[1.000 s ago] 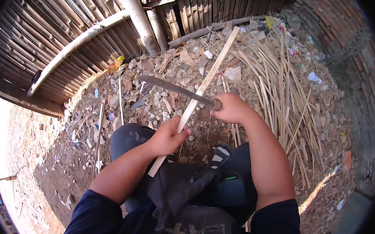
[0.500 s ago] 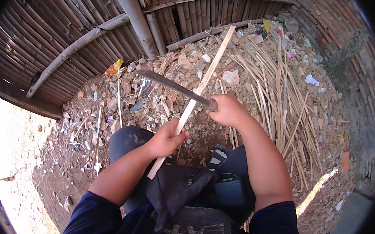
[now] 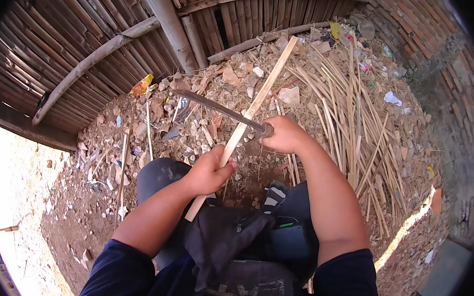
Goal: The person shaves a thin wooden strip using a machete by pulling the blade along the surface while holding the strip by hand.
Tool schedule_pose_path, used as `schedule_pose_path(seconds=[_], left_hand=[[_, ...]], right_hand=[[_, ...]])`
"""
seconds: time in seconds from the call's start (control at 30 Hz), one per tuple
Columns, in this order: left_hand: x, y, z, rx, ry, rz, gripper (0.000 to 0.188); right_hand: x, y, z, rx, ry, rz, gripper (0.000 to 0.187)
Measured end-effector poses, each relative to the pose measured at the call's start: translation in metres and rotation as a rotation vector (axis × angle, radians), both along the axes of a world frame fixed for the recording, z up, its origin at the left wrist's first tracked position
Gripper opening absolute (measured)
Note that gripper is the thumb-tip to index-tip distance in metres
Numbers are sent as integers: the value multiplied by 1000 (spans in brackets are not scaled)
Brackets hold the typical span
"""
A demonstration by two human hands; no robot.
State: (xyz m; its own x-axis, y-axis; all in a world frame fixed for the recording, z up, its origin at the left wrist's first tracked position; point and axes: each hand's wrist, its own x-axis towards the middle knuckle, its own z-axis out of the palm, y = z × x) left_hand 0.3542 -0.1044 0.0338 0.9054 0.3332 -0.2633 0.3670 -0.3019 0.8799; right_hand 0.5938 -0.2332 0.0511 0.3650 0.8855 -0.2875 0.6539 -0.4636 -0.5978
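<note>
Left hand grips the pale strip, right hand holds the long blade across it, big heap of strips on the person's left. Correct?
Not quite: the heap of strips lies to the person's right, as the head view shows. The left hand grips the pale strip, and the right hand holds the long blade across it.

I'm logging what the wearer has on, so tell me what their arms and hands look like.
The sleeves are short and dark navy, leaving both forearms bare. The left hand and right hand wear no gloves, and no wristwear shows.
</note>
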Motion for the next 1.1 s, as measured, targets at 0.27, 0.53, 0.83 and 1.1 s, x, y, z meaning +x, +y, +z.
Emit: schedule_pose_path(seconds=[0.27,0.53,0.83,1.1], left_hand=[[-1,-6,-4,15,-17,16,22],[4,-2,-14,-77,-25,43,18],[9,-3,-2,-104,32,67,15],[0,-3,-5,-276,-19,100,16]], right_hand=[[-14,-1,3,20,-44,19,33],[-23,4,11,38,-73,22,30],[-13,6,7,30,-38,-25,21],[-36,6,26,-48,-174,60,35]])
